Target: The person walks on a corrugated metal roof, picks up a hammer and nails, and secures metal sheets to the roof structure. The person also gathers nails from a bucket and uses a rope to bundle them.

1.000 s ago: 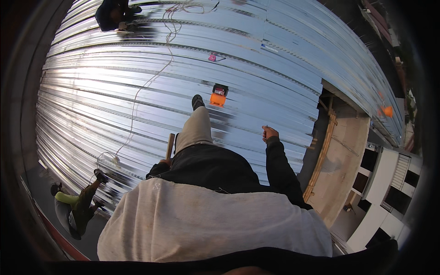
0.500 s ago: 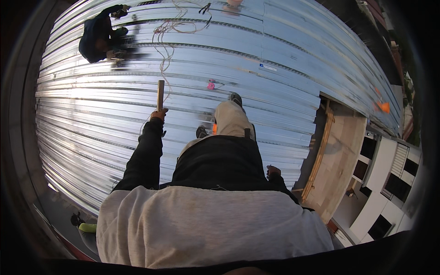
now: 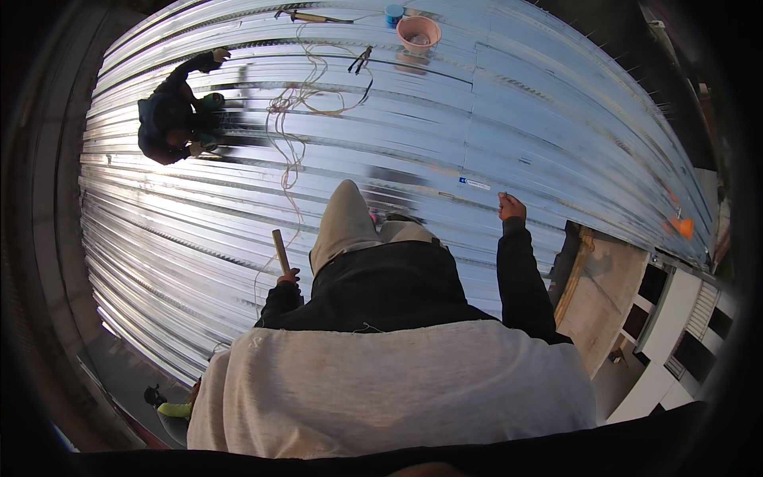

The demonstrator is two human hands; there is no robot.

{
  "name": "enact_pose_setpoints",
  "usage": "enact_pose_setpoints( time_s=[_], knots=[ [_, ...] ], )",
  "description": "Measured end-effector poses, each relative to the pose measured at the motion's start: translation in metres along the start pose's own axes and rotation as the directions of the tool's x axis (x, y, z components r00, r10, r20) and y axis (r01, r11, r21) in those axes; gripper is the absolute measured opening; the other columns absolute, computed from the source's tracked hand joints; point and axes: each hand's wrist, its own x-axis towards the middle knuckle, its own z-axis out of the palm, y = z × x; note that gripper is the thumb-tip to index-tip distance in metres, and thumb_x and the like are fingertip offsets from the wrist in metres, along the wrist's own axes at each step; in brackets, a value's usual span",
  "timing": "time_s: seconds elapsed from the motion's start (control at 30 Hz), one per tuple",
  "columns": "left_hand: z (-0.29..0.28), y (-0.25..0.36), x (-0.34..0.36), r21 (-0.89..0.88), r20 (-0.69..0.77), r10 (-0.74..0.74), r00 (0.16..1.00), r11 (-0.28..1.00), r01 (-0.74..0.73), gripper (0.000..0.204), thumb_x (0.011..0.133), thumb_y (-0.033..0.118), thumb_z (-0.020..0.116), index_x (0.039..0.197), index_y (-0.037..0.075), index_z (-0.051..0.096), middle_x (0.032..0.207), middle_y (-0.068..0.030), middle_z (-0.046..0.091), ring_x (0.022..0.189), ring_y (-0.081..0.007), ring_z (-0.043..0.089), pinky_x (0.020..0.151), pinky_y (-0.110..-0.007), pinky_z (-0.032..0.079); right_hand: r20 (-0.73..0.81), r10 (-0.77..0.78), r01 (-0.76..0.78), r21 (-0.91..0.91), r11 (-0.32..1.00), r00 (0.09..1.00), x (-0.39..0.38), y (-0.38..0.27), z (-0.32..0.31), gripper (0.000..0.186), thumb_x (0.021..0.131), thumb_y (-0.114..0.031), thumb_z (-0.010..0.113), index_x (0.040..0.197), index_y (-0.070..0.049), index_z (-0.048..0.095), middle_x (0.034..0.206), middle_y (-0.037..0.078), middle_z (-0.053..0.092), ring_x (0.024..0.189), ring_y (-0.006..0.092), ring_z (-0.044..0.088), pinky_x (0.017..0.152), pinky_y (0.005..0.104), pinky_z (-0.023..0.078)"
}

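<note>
My left hand (image 3: 288, 277) is closed around a short wooden stick (image 3: 280, 248), which points up and forward from the fist. Out to the right, my right hand (image 3: 513, 208) is raised over the metal deck, its fingers curled together. Whatever may be between those fingers is too small to name. Under me lies the ribbed metal decking (image 3: 207, 219). A thin, tangled cable (image 3: 294, 155) runs across it just ahead of the stick.
A crouching co-worker (image 3: 165, 119) is at the far left. Ahead lie dark pincers (image 3: 360, 60), a long-handled tool (image 3: 318, 17), a pink bucket (image 3: 418, 33) and a blue can (image 3: 394, 14). An opening (image 3: 608, 278) with timber edging breaks the deck at right, near an orange object (image 3: 681, 226).
I have stepped forward, and the bucket and pincers have come further into view. My right hand has swung up and forward. My left hand has dropped back, still gripping the stick.
</note>
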Motion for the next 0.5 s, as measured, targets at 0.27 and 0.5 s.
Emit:
enact_pose_setpoints(
  time_s=[0.27,0.5],
  knots=[
    [0.042,0.140,0.049,0.442,0.167,0.067,0.984,0.887,-0.136,0.035,0.079,0.036,0.062,0.094,0.005,0.066,0.078,-0.0077,0.064,0.054,-0.0187,0.054,0.051,-0.034,0.046,0.176,-0.350,0.388,-0.292,0.874,0.920,0.115,-0.264,0.116,0.030,0.085,-0.028,0.065,0.100,-0.003,0.069,0.071,-0.002,0.059,0.062,0.0089,0.050,0.059,0.0250,0.044],
    [0.096,0.390,0.028,-0.099,0.140,0.083,0.987,0.993,-0.070,0.033,0.075,0.037,0.066,0.075,0.006,0.056,0.048,-0.0005,0.034,0.036,-0.0162,0.035,0.036,-0.033,0.031,0.144,-0.186,0.234,-0.525,0.818,0.972,0.166,-0.264,0.163,0.036,0.082,-0.035,0.068,0.100,-0.004,0.069,0.083,0.010,0.069,0.078,0.0183,0.062,0.076,0.0340,0.048]
  ],
)
